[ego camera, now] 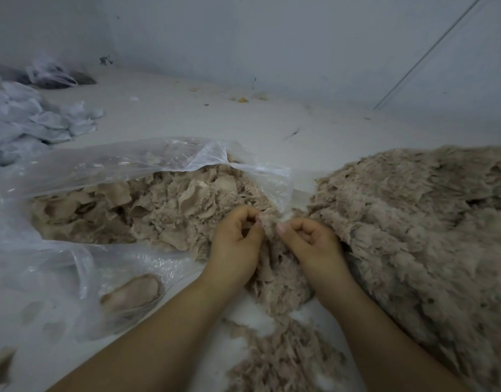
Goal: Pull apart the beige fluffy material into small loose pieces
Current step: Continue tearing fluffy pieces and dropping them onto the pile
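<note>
Between your two pinches sat one tuft of fluff [269, 222]: your left hand [238, 236] and right hand [308, 239] each clenched it, with the big pile [413, 222] right and the bag [130, 171] left. Gripping too much would probably have torn off clumps rather than small pieces.
</note>
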